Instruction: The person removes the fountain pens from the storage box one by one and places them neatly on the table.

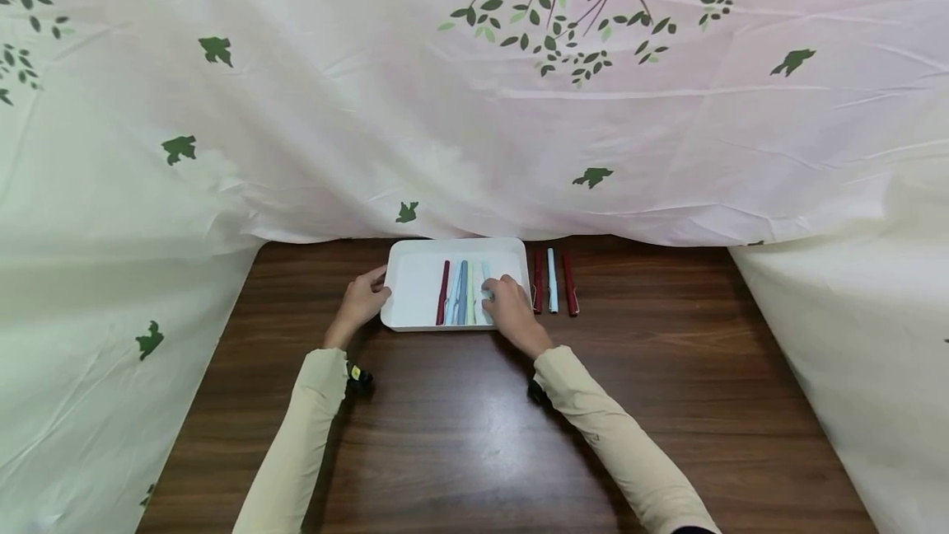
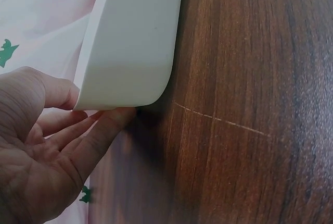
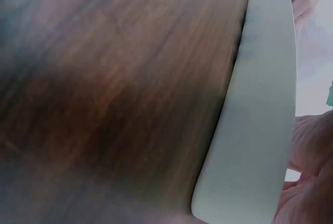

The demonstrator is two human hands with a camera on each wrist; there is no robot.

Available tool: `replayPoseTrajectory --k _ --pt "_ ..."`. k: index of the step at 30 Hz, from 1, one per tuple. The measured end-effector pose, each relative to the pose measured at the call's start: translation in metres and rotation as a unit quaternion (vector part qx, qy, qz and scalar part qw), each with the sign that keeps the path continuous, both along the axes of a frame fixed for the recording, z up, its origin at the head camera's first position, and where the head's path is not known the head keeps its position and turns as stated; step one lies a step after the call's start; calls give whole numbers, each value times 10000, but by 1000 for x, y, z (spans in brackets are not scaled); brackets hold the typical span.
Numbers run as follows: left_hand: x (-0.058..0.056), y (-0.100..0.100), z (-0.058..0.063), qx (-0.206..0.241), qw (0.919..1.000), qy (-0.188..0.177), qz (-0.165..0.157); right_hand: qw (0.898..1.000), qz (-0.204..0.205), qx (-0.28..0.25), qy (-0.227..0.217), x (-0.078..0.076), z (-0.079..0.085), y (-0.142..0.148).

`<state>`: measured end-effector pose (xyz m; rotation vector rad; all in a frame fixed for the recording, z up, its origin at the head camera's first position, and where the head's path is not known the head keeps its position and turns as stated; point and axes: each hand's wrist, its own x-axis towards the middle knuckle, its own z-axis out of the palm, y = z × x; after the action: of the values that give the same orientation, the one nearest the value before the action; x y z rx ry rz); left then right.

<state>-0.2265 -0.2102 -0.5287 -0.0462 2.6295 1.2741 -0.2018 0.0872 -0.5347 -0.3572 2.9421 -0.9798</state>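
A white tray (image 1: 409, 291) lies near the back edge of the table. My left hand (image 1: 362, 301) grips its left end, thumb at the rim and fingers against the outer side and underside, as the left wrist view shows. Inside the tray, a dark red pen (image 1: 443, 293), a blue-grey pen (image 1: 462, 291) and a pale green pen (image 1: 470, 291) lie side by side, with a light blue one among them. Over the tray's right part, my right hand (image 1: 513, 313) pinches another light blue pen (image 1: 485, 269), its lower part mostly hidden by the fingers.
Right of the tray, a dark red pen (image 1: 538, 283), a light blue pen (image 1: 552, 280) and another dark red pen (image 1: 570, 285) lie on the brown wooden table (image 1: 667, 386). A printed cloth (image 1: 474, 147) hangs behind the table and at both sides.
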Motion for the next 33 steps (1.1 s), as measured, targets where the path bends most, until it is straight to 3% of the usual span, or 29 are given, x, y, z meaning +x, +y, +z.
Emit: replayPoseTrajectory --k 5,17,22,27,33 --pt "1 1 -1 35 10000 29 1 10000 -53 -58 6 -1 0 1" --pt "-2 0 -3 -81 9999 -55 55 9968 -483 -275 -572 -4 11 2" --pt "-3 0 -3 -156 9999 12 51 9961 -590 -547 -349 -4 9 5" --pt "-3 1 -2 -93 10000 4 28 9907 -956 -964 -104 -3 11 8" --pt "-2 0 -2 -97 9999 3 44 9889 -1048 -968 424 -6 15 15"
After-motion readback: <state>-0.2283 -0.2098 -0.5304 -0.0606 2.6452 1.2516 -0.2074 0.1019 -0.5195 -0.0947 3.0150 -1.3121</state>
